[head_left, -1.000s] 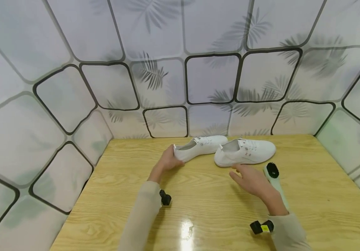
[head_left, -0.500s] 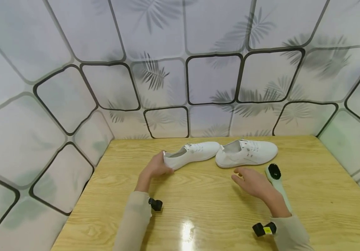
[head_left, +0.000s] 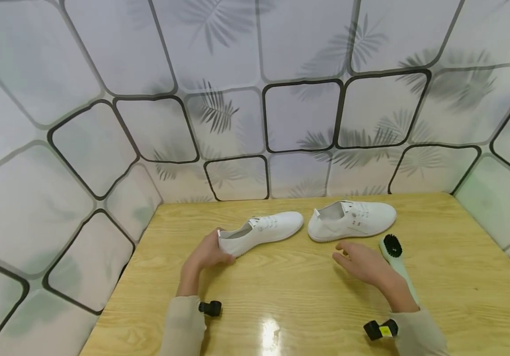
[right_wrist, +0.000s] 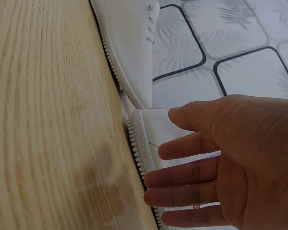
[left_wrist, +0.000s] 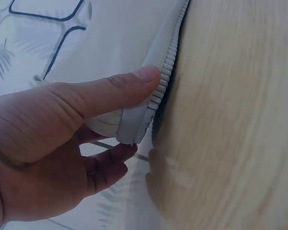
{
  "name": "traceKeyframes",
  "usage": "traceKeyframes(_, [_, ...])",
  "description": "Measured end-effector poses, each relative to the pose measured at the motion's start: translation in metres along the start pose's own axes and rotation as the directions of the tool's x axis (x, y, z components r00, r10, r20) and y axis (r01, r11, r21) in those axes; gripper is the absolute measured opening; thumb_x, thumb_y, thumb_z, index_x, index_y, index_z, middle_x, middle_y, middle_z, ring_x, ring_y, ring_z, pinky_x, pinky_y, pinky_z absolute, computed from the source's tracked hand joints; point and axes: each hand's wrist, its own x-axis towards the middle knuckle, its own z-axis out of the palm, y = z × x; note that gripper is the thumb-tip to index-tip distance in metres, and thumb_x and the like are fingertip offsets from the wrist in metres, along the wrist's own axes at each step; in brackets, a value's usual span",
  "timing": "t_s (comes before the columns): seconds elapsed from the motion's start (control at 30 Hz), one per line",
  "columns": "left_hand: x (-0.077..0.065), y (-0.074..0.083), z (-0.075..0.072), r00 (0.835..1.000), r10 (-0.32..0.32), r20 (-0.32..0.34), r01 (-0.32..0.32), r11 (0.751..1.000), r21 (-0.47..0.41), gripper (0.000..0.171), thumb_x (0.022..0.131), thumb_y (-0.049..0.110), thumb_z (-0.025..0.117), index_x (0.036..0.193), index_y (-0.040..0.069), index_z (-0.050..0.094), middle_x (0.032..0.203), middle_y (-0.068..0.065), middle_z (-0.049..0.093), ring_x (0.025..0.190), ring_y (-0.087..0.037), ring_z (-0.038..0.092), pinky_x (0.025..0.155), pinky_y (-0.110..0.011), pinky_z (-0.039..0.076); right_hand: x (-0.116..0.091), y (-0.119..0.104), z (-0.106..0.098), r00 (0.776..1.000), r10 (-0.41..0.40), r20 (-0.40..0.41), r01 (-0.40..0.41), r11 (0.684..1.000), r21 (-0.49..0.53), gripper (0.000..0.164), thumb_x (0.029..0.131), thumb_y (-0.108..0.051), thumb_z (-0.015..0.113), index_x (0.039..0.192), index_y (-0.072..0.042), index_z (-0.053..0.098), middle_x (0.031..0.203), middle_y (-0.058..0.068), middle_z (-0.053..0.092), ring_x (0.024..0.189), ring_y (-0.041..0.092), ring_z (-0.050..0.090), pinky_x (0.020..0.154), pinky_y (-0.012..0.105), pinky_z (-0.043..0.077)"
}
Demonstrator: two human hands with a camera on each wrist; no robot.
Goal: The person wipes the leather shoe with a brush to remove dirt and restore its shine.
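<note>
The right hand [right_wrist: 240, 158], fingers extended, is before a white ribbed-soled shoe [right_wrist: 151, 129] on a pale wood-grained surface [right_wrist: 48, 110]; beyond that shoe, a white laced shoe [right_wrist: 127, 43].

Looks to me like a small booth: leaf-printed walls [head_left: 255, 109] on three sides of a wood-grain bench [head_left: 281, 282].

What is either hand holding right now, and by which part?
The left hand grips one white shoe by its heel; the right hand holds nothing.
</note>
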Motion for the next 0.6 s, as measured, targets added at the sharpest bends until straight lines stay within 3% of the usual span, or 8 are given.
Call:
traceKeyframes(0.17, [-0.009,-0.004,-0.002,1.000,0.031,0.000,-0.031,1.000,0.007,0.068,0.063,0.008,0.092,0.120,0.002,0.055,0.106,-0.008,0.065,0.095,-0.021,0.059,0.088,-0.041,0.047,-0.001,-0.001,-0.002,1.000,0.006,0.015,-0.006,1.000,0.004,0.044,0.104,-0.031,0.053,0.129,0.004,0.058,0.119,0.021,0.066,0.106,0.037,0.064,0.085,0.052,0.051])
traceKeyframes(0.4, [-0.016,-0.015,-0.015,0.999,0.018,0.039,-0.019,0.999,0.035,0.068,0.064,0.008,0.091,0.122,0.006,0.056,0.111,-0.008,0.065,0.100,-0.022,0.059,0.092,-0.042,0.046,-0.006,-0.005,-0.006,1.000,0.008,0.024,-0.008,1.000,0.010,0.044,0.103,-0.030,0.052,0.131,0.004,0.057,0.120,0.022,0.066,0.108,0.038,0.063,0.087,0.053,0.050])
traceKeyframes(0.6, [-0.024,-0.020,-0.020,0.996,0.075,0.056,-0.076,0.997,0.021,0.069,0.063,0.009,0.092,0.122,0.004,0.057,0.110,-0.009,0.066,0.099,-0.023,0.060,0.091,-0.043,0.046,-0.009,-0.003,-0.008,0.999,0.011,0.031,-0.011,1.000,0.010,0.044,0.104,-0.030,0.052,0.132,0.004,0.056,0.120,0.022,0.065,0.108,0.038,0.063,0.088,0.054,0.050])
